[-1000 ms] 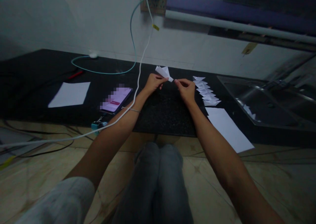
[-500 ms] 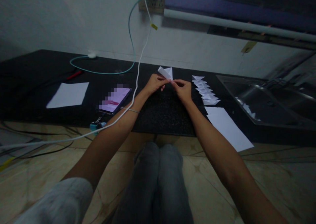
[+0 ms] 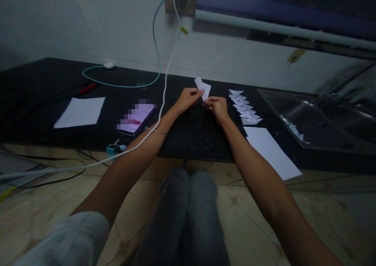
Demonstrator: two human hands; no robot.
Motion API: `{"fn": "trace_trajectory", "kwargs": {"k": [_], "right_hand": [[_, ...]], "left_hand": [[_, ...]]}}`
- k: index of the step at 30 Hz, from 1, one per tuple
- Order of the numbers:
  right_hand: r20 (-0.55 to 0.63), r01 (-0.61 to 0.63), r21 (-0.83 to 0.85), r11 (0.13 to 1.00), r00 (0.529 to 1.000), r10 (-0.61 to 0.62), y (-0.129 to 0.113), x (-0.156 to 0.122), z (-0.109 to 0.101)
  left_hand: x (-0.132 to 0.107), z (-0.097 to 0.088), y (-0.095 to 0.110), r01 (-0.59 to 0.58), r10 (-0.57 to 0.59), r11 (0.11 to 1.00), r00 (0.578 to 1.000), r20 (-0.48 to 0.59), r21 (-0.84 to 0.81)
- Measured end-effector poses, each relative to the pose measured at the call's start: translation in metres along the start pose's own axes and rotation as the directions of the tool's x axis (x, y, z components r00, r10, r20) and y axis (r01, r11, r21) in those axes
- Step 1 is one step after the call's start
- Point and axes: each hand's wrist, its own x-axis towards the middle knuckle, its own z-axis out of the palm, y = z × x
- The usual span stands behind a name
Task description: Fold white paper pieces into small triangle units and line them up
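A small folded piece of white paper (image 3: 205,89) is held up over the black countertop, between both hands. My left hand (image 3: 188,97) pinches its left side, the thumb lying across the paper. My right hand (image 3: 217,106) has its fingers closed at the paper's lower corner. To the right lies a row of several folded paper pieces (image 3: 244,108), overlapping one another. Just below that row rests a stack of white paper sheets (image 3: 272,150).
A phone (image 3: 137,119) and a white sheet (image 3: 80,112) lie on the countertop (image 3: 196,141) to the left. A white cable (image 3: 164,86) passes over my left forearm. A red pen-like object (image 3: 87,88) lies farther back. The steel sink (image 3: 320,121) is at right.
The folded paper has turned in my hands: its two spread flaps now appear as one flatter shape. My left thumb has moved up onto the paper.
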Motion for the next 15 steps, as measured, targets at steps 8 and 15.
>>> {"fn": "trace_trajectory", "kwargs": {"k": [8, 15], "right_hand": [[0.107, 0.217, -0.203, 0.955, 0.974, -0.199, -0.003, -0.008, 0.004], [0.310, 0.336, -0.179, 0.924, 0.911, -0.271, -0.007, -0.012, 0.009]], "left_hand": [[0.004, 0.001, -0.008, 0.127, -0.152, 0.953, 0.986, -0.070, -0.275], [0.009, 0.007, -0.014, 0.184, -0.189, 0.949, 0.982, 0.006, -0.255]]}}
